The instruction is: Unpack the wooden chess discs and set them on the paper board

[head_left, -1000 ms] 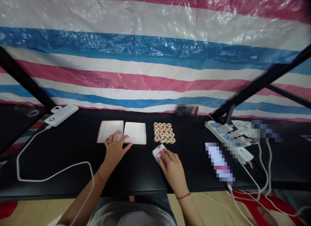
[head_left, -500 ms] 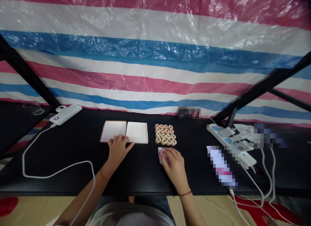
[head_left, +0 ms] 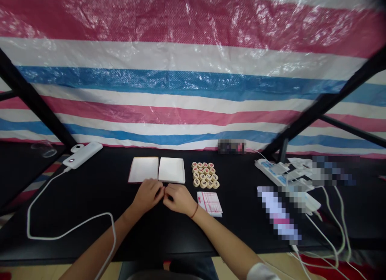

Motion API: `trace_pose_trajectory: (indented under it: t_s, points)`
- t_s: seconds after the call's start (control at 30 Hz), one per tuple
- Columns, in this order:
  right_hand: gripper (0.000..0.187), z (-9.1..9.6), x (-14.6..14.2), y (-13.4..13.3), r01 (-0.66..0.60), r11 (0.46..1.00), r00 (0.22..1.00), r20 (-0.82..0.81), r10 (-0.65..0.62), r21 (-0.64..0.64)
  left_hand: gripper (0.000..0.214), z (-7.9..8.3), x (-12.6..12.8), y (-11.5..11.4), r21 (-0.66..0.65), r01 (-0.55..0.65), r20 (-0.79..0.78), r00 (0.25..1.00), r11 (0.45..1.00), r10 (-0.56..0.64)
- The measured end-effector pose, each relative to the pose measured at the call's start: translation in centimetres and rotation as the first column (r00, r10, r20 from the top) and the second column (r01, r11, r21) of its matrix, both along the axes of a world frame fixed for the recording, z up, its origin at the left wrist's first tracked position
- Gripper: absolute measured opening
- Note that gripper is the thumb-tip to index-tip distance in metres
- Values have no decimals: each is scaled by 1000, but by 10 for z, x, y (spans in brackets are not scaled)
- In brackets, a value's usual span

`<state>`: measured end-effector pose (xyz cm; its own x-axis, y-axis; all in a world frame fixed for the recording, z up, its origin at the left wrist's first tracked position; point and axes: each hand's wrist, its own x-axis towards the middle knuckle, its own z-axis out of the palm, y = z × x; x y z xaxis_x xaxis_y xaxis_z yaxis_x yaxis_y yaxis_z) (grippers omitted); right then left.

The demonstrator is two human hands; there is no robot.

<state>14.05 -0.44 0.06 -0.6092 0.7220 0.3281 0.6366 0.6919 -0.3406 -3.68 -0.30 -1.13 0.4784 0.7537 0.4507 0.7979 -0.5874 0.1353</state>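
Note:
My left hand (head_left: 148,194) and my right hand (head_left: 178,198) meet at the fingertips on the black table (head_left: 99,199), just in front of two white square box halves (head_left: 157,170) lying side by side. Both hands have curled fingers; nothing shows between them. Several round wooden chess pieces (head_left: 205,175) with red and black characters lie in a tight block to the right of the box halves. A folded white paper with red print (head_left: 210,203) lies flat on the table to the right of my right hand, apart from it.
A white power bank (head_left: 82,154) with a looping white cable (head_left: 60,227) sits at the far left. A white power strip (head_left: 285,175) with plugs and cables lies at the right. Black frame bars slant at both sides, and a striped tarp hangs behind.
My right hand let go of the folded paper, which now lies flat, and moved left to meet my left hand. My left hand drew back from the box halves.

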Motion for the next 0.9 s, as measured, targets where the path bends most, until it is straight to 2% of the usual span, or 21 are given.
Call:
trace_pose_trajectory:
  t_s: [0.07, 0.13, 0.3, 0.47, 0.67, 0.9]
  points:
    - [13, -7, 0, 1, 47, 998, 998, 39, -46, -34, 32, -4, -4, -1, -103, 145, -36, 988, 984, -149]
    - [14, -10, 1, 1, 73, 995, 996, 54, -70, -70, 32, -5, -4, 0, -191, 181, -53, 980, 965, -194]
    - [15, -7, 1, 4, 92, 980, 995, -11, -95, -178, 34, 1, 1, 5, -340, 110, 14, 994, 934, -113]
    - [18, -9, 3, 6, 72, 970, 990, -100, -97, -231, 34, 3, 1, 7, -451, 65, 106, 994, 890, -19]
    - [22, -8, 5, 6, 50, 968, 986, -140, -87, -247, 35, -1, 1, 8, -491, 67, 145, 989, 868, 6]
    - [25, -4, 5, 5, 46, 964, 983, -159, -90, -261, 34, 3, 2, 5, -509, 80, 176, 984, 857, 12]
